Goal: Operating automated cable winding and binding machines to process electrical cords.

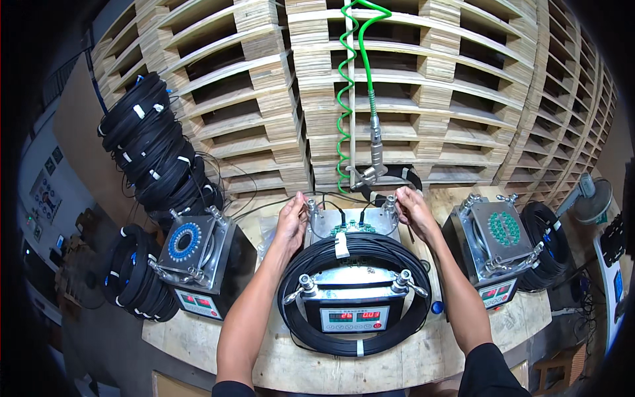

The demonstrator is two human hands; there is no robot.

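A metal-topped machine (354, 278) stands in front of me with a coil of black cable (360, 347) looped around its raised front. Cable ends with black plugs reach the green fittings (354, 229) on its top plate. At the far left corner, my left hand (291, 220) is closed around the handle of the far left clamp (312, 206). My right hand (415, 212) pinches at the handle of the far right clamp (389, 204); its fingers partly hide the grip. Both near clamps, left (305, 283) and right (403, 281), stand untouched with their handles pointing outward.
Similar machines stand left (192, 248), with a blue-and-white ring, and right (499, 231), with green fittings. Black cable coils (149, 145) are stacked at the left. A metal air gun (376, 155) hangs from a green hose before wooden pallets (231, 86). A blue cap (437, 308) lies nearby.
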